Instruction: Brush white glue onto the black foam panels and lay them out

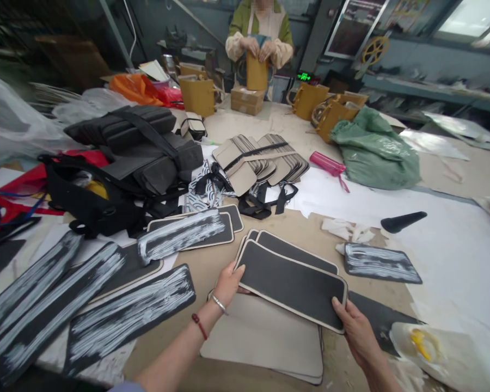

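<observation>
Between my two hands is a black rectangular panel [292,284] with rounded corners and a beige border. My left hand [227,283] pinches its left end, thumb on top. On the right end, my right hand [353,321] grips the lower corner, thumb on the face. Similar bordered panels [300,250] lie just behind it. Below it rests a stack of plain beige panels [265,340], partly covered by the held one. To the left, black panels [133,313] carry streaks of white paste. Another streaked panel [381,263] lies on the right.
Bundled beige pieces [265,158] and a heap of black padded parts [147,147] sit farther back. A pink pouch [328,163], a green bag [375,149] and a black tool [403,221] lie to the right. Across the table a person [261,43] handles a tan piece.
</observation>
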Action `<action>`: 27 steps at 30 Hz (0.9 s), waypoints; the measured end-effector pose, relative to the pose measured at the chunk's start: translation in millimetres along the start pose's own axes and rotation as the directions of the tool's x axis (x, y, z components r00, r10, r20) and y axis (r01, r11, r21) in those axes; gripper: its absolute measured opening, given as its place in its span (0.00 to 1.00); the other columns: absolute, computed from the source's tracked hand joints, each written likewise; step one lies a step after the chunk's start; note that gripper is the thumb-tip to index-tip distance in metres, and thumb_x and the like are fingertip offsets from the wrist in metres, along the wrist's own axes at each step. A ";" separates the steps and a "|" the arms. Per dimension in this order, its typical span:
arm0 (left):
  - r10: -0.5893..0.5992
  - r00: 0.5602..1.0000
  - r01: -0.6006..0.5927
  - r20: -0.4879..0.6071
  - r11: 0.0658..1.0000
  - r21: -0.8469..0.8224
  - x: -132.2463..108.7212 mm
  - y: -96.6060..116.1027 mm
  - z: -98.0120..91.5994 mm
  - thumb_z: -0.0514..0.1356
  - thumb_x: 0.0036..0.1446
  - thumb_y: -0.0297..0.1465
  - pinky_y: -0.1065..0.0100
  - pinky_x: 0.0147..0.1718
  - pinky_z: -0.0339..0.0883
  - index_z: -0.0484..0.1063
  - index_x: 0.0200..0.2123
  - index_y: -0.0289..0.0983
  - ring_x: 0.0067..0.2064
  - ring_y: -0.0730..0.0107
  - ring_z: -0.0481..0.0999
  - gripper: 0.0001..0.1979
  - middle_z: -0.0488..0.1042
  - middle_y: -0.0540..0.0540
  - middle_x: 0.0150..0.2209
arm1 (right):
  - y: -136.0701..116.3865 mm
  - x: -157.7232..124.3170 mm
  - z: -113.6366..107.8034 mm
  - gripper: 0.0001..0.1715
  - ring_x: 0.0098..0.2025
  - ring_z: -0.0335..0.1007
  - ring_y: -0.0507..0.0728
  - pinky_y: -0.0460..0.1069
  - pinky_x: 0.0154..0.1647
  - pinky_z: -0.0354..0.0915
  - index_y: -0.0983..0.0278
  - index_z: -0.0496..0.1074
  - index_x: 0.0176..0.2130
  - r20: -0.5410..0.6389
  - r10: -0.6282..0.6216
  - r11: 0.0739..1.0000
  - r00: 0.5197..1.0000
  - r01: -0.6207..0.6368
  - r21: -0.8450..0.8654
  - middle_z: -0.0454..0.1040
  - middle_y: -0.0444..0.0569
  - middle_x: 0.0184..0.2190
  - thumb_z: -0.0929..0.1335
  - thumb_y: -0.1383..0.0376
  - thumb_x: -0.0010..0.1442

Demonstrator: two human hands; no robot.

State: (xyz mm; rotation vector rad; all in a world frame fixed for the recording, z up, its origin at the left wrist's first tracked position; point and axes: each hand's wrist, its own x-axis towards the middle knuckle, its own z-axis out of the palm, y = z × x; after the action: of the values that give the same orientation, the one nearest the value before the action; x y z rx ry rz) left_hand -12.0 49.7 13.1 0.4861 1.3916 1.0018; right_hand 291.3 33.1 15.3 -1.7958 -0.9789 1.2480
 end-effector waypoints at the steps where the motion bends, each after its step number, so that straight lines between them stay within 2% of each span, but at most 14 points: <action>1: 0.014 1.000 -0.014 0.001 1.000 0.014 9.1 0.7 4.5 0.58 0.47 0.35 0.68 0.19 0.68 0.69 0.36 0.33 0.23 0.68 0.72 0.13 0.74 0.49 0.24 | 0.7 9.5 -1.9 0.26 0.30 0.69 0.57 0.49 0.32 0.65 0.65 0.73 0.35 0.011 0.002 1.000 1.000 -0.002 0.002 0.74 0.45 0.26 0.70 0.49 0.42; 4: 0.077 0.997 -0.078 0.027 0.996 0.049 33.0 5.2 18.0 0.60 0.44 0.37 0.66 0.27 0.70 0.70 0.34 0.33 0.28 0.65 0.74 0.15 0.74 0.49 0.25 | -0.6 32.8 -5.4 0.26 0.35 0.70 0.59 0.52 0.39 0.65 0.66 0.73 0.37 0.045 0.011 0.999 0.999 -0.013 0.030 0.75 0.46 0.29 0.68 0.49 0.45; 6: 0.117 0.992 -0.120 0.046 0.990 0.073 46.1 9.8 26.4 0.60 0.43 0.38 0.65 0.33 0.69 0.71 0.33 0.33 0.33 0.63 0.75 0.15 0.75 0.48 0.26 | -2.3 43.9 -7.0 0.26 0.36 0.70 0.59 0.52 0.41 0.64 0.66 0.72 0.38 0.045 -0.032 0.999 0.998 0.033 -0.004 0.75 0.47 0.31 0.66 0.49 0.49; 8: 0.143 0.988 -0.148 0.053 0.983 0.104 56.6 14.0 33.0 0.61 0.42 0.38 0.64 0.36 0.68 0.71 0.32 0.33 0.35 0.62 0.75 0.15 0.75 0.47 0.27 | -2.9 52.0 -10.0 0.25 0.37 0.70 0.58 0.51 0.40 0.64 0.65 0.71 0.39 -0.007 -0.094 0.972 0.996 0.090 -0.215 0.75 0.47 0.32 0.62 0.49 0.52; 9: 0.153 0.987 -0.158 0.047 0.980 0.121 60.5 15.6 34.9 0.61 0.42 0.37 0.63 0.37 0.68 0.71 0.31 0.33 0.36 0.61 0.74 0.14 0.74 0.47 0.27 | -2.9 55.0 -12.6 0.25 0.36 0.70 0.58 0.50 0.38 0.64 0.65 0.71 0.38 -0.049 -0.120 0.928 0.992 0.095 -0.359 0.75 0.47 0.31 0.60 0.49 0.54; 11: 0.175 0.985 -0.174 0.008 0.972 0.157 64.7 16.9 35.6 0.61 0.41 0.35 0.63 0.40 0.66 0.71 0.31 0.34 0.37 0.61 0.74 0.13 0.74 0.46 0.29 | -3.3 60.2 -19.3 0.24 0.34 0.70 0.58 0.50 0.36 0.64 0.65 0.71 0.37 -0.140 -0.164 0.803 0.976 0.050 -0.593 0.75 0.48 0.30 0.59 0.51 0.55; 13: 0.243 0.967 -0.219 -0.073 0.945 0.243 62.8 16.1 32.1 0.61 0.41 0.35 0.63 0.41 0.65 0.69 0.33 0.36 0.38 0.61 0.74 0.13 0.74 0.45 0.31 | -6.3 66.5 -26.6 0.22 0.34 0.70 0.59 0.51 0.35 0.62 0.65 0.69 0.37 -0.220 -0.189 0.718 0.957 -0.018 -0.695 0.74 0.50 0.31 0.58 0.53 0.56; 15: 0.351 0.927 -0.279 -0.132 0.880 0.384 54.5 13.7 26.5 0.59 0.43 0.35 0.62 0.40 0.65 0.67 0.33 0.37 0.37 0.62 0.73 0.13 0.73 0.45 0.32 | -12.9 76.6 -31.1 0.19 0.36 0.69 0.59 0.51 0.35 0.61 0.65 0.68 0.38 -0.265 -0.217 0.658 0.940 -0.059 -0.750 0.73 0.52 0.32 0.58 0.55 0.57; 18: 0.450 0.888 -0.328 -0.096 0.765 0.554 32.0 7.8 17.6 0.56 0.46 0.39 0.63 0.35 0.66 0.64 0.29 0.39 0.32 0.63 0.73 0.10 0.72 0.47 0.28 | -26.5 99.1 -29.7 0.15 0.40 0.66 0.59 0.51 0.37 0.59 0.64 0.66 0.38 -0.275 -0.275 0.530 0.921 -0.094 -0.843 0.70 0.54 0.36 0.59 0.57 0.58; 23: 0.438 0.899 -0.331 -0.020 0.708 0.624 -16.8 -9.2 4.2 0.54 0.49 0.40 0.68 0.30 0.64 0.63 0.26 0.41 0.28 0.66 0.71 0.09 0.70 0.50 0.24 | -38.5 125.7 -19.3 0.13 0.45 0.63 0.64 0.55 0.37 0.60 0.67 0.67 0.38 -0.217 -0.297 0.328 0.930 -0.114 -0.938 0.67 0.60 0.41 0.61 0.61 0.57; 27: 0.382 0.923 -0.290 -0.035 0.754 0.590 -46.4 -21.4 -3.0 0.53 0.50 0.37 0.68 0.31 0.63 0.63 0.25 0.41 0.28 0.66 0.70 0.07 0.69 0.49 0.25 | -47.2 120.6 -25.4 0.15 0.42 0.65 0.67 0.56 0.32 0.60 0.68 0.69 0.35 -0.163 -0.259 0.214 0.952 -0.108 -0.971 0.67 0.63 0.38 0.57 0.65 0.58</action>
State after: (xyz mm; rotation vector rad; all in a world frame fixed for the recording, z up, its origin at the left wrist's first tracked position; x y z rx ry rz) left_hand -3.0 0.1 22.4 1.1729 1.7947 0.8975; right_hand 336.0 157.2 15.2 -2.6920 -1.9031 0.0426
